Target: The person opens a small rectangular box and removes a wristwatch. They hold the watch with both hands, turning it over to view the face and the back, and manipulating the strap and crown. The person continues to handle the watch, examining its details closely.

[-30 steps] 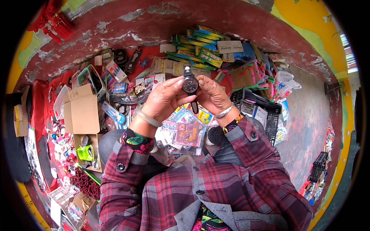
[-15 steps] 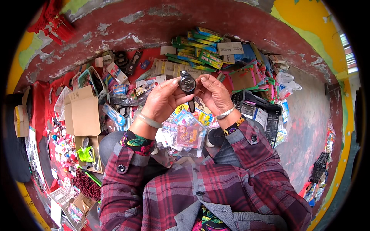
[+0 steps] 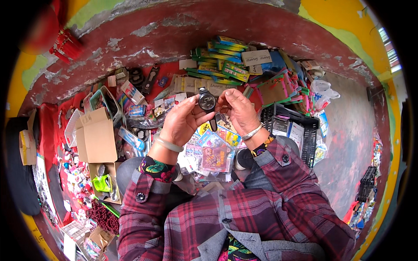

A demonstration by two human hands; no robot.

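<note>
A black wristwatch [image 3: 207, 101] with a dark round dial is held up in front of me, its free strap end hanging down. My left hand [image 3: 179, 121] is closed around the watch's left side, thumb near the case. Just right of the case is my right hand [image 3: 242, 112], its thumb and fingers drawn together; whether something small is pinched there I cannot make out. Below the hands lie several flat plastic-wrapped packets [image 3: 214, 157] with colourful prints.
An open cardboard box [image 3: 96, 137] with a bright green item stands left, near white and green baskets [image 3: 104, 98]. Long printed boxes [image 3: 224, 58] are stacked against the red wall. A black plastic crate [image 3: 310, 141] sits right. Dark red beads [image 3: 102, 216] lie lower left.
The watch has tilted and shifted slightly left and down with my left hand. My right fingertips are a little farther from its case. The whole view has turned slightly.
</note>
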